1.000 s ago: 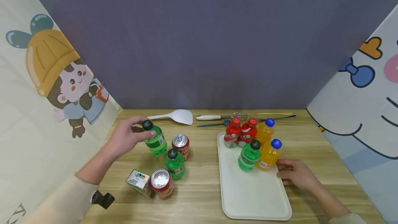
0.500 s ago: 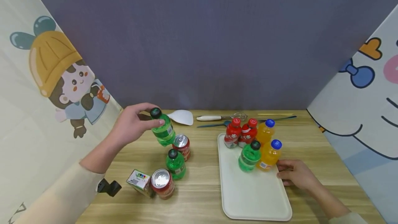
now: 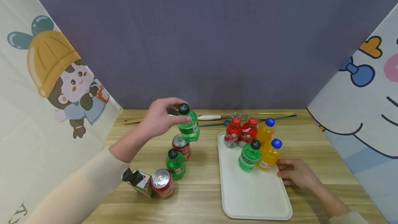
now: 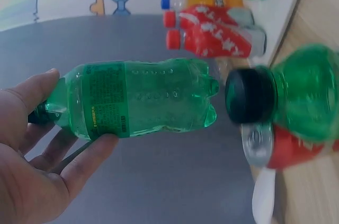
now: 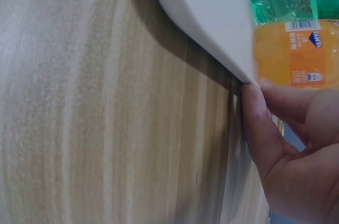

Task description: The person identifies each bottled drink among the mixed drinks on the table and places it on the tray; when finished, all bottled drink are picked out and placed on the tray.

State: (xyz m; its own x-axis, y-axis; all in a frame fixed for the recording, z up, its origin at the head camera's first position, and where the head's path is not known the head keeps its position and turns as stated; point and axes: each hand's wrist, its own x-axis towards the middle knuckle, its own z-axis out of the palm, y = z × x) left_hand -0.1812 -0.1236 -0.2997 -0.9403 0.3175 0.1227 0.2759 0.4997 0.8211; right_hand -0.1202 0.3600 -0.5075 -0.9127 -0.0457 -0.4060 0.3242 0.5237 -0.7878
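My left hand grips a green soda bottle with a black cap near its neck, holding it in the air above a red can. In the left wrist view this green bottle has fingers and thumb around its upper part. My right hand pinches the right rim of a white tray; the right wrist view shows thumb and finger on the tray's edge. On the tray stand two red bottles, two orange Fanta bottles and one green bottle.
Left of the tray stand another green bottle, a second red can and a small box, partly hidden by the wrist camera. Along the back lie a whisk, a dark blue spoon and other utensils. Walls enclose the table.
My left hand has lifted the green bottle off the table and carried it rightward, past the white spatula, which it now mostly covers. The right hand has stayed at the tray's rim.
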